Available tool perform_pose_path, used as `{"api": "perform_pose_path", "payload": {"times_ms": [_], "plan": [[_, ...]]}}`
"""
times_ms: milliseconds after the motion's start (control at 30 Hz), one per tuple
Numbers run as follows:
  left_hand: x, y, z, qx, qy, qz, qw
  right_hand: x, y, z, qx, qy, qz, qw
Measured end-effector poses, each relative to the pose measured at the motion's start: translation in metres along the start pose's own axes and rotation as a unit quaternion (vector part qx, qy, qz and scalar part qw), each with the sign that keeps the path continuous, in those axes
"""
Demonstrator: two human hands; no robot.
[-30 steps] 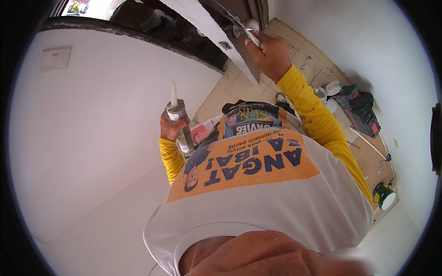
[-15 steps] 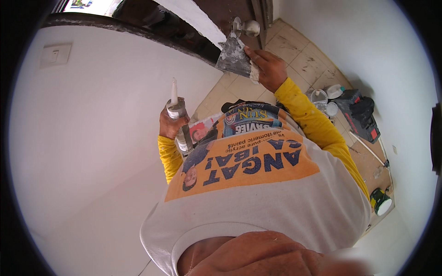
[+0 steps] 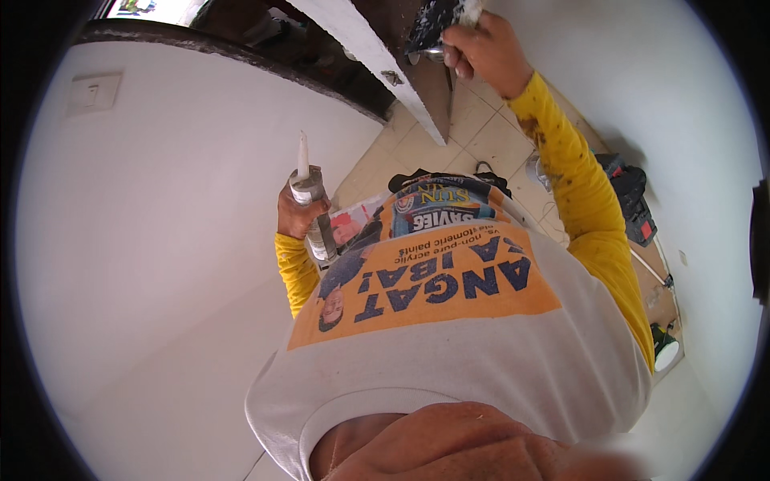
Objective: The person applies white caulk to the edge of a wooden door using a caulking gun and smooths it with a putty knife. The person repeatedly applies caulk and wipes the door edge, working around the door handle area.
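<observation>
1. Far left of the door edge [image 3: 377, 60], a pale wall switch plate [image 3: 95, 90] sits flat on the smooth white wall [image 3: 160, 240].
2. Nearer the door edge, the left hand [image 3: 298, 215] is closed around a caulk tube [image 3: 314, 210], a grey cylinder with a slim white nozzle pointing up; the tube stands upright in the fist, well below the door edge.
3. The door edge itself is a white painted strip with a small metal latch plate, dark wood behind it.
4. Right of the door edge, the right hand [image 3: 484, 50] is raised and grips a dark, smeared putty knife [image 3: 433, 24] pressed against the door's face.
5. Below, beige floor tiles [image 3: 489, 144] and a black and red tool bag [image 3: 634, 200] lie beyond the yellow sleeve [image 3: 589, 208].
</observation>
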State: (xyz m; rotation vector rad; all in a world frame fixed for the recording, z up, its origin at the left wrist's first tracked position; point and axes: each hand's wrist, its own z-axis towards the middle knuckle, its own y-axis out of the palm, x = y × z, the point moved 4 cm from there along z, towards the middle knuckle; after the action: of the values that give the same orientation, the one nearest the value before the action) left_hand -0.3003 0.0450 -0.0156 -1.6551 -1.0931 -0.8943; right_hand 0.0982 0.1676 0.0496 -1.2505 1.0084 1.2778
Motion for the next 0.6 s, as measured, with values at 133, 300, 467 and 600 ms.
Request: {"api": "perform_pose_path", "payload": {"times_ms": [133, 300, 467, 600], "plan": [[0.000, -0.001, 0.000, -0.003, 0.011, 0.005, 1.000, -0.002, -0.005, 0.029, -0.009, 0.053, 0.096, 0.994], [-0.011, -0.003, 0.000, 0.001, 0.005, -0.012, 1.000, -0.018, -0.006, 0.040, 0.027, 0.091, -0.008, 0.995], [-0.009, -0.004, 0.000, 0.010, 0.003, 0.003, 1.000, -0.020, -0.005, 0.048, 0.008, 0.073, -0.025, 0.997], [-0.007, -0.003, -0.002, 0.020, -0.003, -0.016, 1.000, -0.017, -0.004, 0.058, 0.009, 0.065, -0.082, 0.994]]}}
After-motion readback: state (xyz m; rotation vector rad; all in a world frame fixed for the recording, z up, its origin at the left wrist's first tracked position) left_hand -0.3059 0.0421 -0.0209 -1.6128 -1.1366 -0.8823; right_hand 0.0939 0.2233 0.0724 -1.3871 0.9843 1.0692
